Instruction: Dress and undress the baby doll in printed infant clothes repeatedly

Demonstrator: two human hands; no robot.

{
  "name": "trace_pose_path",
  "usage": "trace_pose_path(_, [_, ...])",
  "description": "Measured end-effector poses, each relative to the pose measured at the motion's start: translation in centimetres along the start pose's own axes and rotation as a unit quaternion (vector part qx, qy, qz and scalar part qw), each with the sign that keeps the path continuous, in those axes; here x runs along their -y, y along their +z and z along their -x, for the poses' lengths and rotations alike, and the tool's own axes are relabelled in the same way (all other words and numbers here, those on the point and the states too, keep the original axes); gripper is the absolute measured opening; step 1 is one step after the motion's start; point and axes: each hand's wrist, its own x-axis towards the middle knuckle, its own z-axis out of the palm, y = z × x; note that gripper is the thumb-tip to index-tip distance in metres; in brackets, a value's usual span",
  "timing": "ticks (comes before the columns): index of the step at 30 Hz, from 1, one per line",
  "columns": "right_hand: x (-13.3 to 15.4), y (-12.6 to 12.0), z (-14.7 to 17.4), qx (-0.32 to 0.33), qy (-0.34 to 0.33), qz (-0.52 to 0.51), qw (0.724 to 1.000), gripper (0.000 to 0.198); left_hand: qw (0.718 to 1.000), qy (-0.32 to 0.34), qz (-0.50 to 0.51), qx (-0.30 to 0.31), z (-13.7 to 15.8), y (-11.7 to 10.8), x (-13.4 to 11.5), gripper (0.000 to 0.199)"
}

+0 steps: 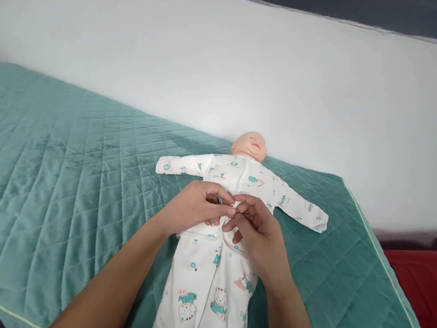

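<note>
A: What are the hands doing?

B: The bare left hand point(197, 206) and the bare right hand point(261, 234) are meeting over the white, long-sleeved fabric top with teal animal prints point(223, 172). They look to be working at its front, below the chest.

A: How is each grip standing?

B: Thumbs and forefingers are closing, nearly tip to tip. Both seem to be pinching the front of the top; the fingers are hiding whether a tie, a snap or just an edge is between them.

A: And where is the top lying?

B: It is covering the torso of a pale pink plastic baby doll point(249, 145), which is lying face up on a green, quilted, velvety cover point(82, 185), its head near the white wall point(253, 68).

A: What is the next move calling for?

B: Fine fingertip control, I'm judging, with neither side of the cloth slipping.

A: Any containers?

B: I'm not spotting a sure one. A red plastic object point(420, 292) is standing past the cover's right edge, but I'm not able to tell whether it is holding anything. The matching white printed trousers point(189, 282) are lying below the top.
</note>
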Motion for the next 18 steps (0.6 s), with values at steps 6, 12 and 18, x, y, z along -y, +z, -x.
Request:
trace_pose_path(6, [-0.17,0.1,0.03,-0.01,0.008,-0.003,1.0,0.019,0.998,0.015,-0.056,-0.015,0.0,0.13,0.26,0.013])
trace_pose_path(12, [0.15,0.25,-0.01,-0.02,0.015,-0.003,1.0,0.019,0.991,0.088,-0.088,-0.052,-0.28,0.6,0.58,0.013])
trace_pose_path(18, [0.29,0.2,0.03,-0.02,0.02,-0.007,1.0,0.019,0.99,0.099,-0.082,-0.063,-0.26,0.76,0.75,0.017])
